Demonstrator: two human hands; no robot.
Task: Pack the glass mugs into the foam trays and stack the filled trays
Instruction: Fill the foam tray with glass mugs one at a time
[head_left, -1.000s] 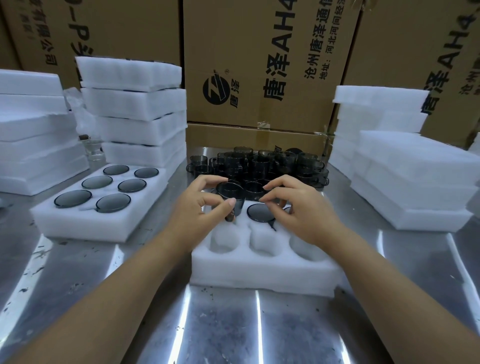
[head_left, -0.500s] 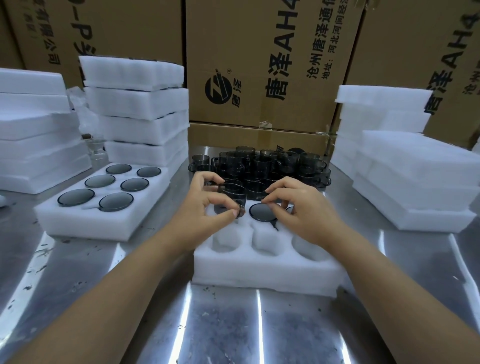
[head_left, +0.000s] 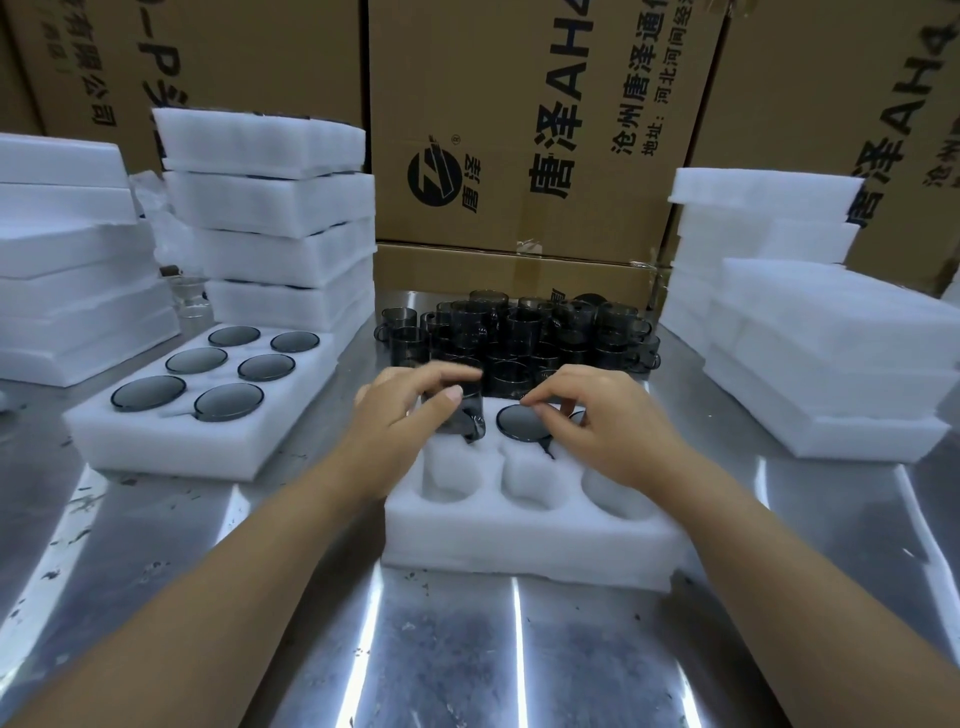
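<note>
The steel bench (head_left: 441, 649) runs under both forearms. On it, straight ahead, sits a tray (head_left: 519, 540); its three near pockets hold nothing.

Over the tray's far-left pocket the left hand (head_left: 400, 415) has a dark mug (head_left: 462, 415). Its grip is clamped on the mug's wall, thumb on the near side and fingers curled over the top. The mug's base is low at the pocket's mouth, and its handle points toward the middle of the tray. Motion blur hides whether it touches the foam.

The right hand (head_left: 608, 421) is curled over the far row. Its thumb and forefinger tips lie at the rim of a seated mug (head_left: 519, 422) in the far-middle pocket. I cannot tell whether that grip is pinching the rim or only resting there. It covers most of the far-right pocket, where a dark edge shows.

To the left lies a filled tray (head_left: 171, 447) with six dark mugs. Behind the front tray stand the loose mugs (head_left: 519, 332), packed close together. Foam stacks (head_left: 270, 234) rise on both sides, with cartons (head_left: 519, 130) behind.
</note>
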